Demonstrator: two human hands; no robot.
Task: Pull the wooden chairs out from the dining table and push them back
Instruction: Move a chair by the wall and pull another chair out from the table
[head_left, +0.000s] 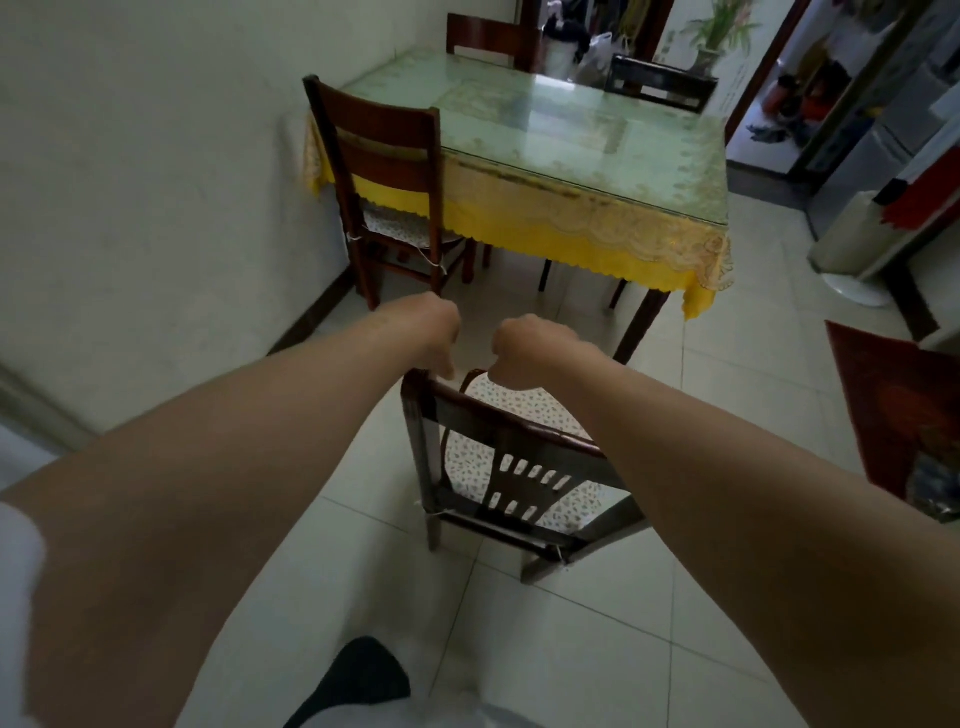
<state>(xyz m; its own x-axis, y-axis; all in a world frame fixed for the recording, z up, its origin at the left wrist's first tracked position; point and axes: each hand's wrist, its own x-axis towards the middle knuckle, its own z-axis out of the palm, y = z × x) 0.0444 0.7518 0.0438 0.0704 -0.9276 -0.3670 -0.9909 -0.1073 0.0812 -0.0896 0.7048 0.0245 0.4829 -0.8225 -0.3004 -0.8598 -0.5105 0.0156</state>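
A dark wooden chair (511, 470) with a floral seat cushion stands on the tiled floor, pulled well away from the dining table (587, 150). My left hand (426, 332) is curled over the left end of its top rail. My right hand (530, 351) is closed a little to the right, at the same rail; its fingers are hidden behind the fist. The table carries a glass top and a yellow lace cloth. A second wooden chair (387, 171) sits tucked at the table's near left corner by the wall. Two more chairs, one at the far end (488, 39) and one at the far right (660, 83), stand at the table.
A white wall (156, 182) runs along the left. A white fan base and stand (852, 249) sit at the right, with a red mat (893, 410) on the floor nearer me. Open doorways lie beyond the table. My dark shoe (358, 680) is at the bottom.
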